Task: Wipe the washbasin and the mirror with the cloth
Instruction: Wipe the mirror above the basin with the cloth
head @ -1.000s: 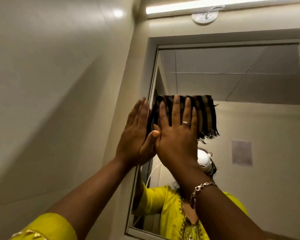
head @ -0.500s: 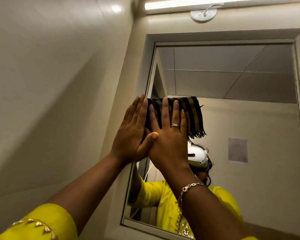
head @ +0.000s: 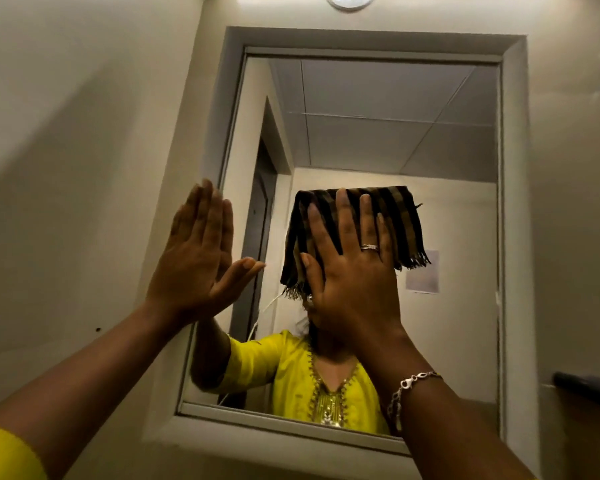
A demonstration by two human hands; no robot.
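A framed mirror is set into the beige wall ahead of me. A dark brown and tan striped cloth with a fringed edge lies flat against the glass near its middle. My right hand presses flat on the cloth, fingers spread upward. My left hand rests flat and empty on the mirror's left frame edge, fingers together and pointing up. The washbasin is out of view.
The left wall meets the mirror wall in a corner close to my left arm. A round fitting sits above the mirror. A dark bar or handle juts from the wall at the lower right.
My right hand has slid the cloth from the mirror's upper left edge rightward toward the middle. My hands have parted; the left stays at the frame. The view now shows the whole mirror.
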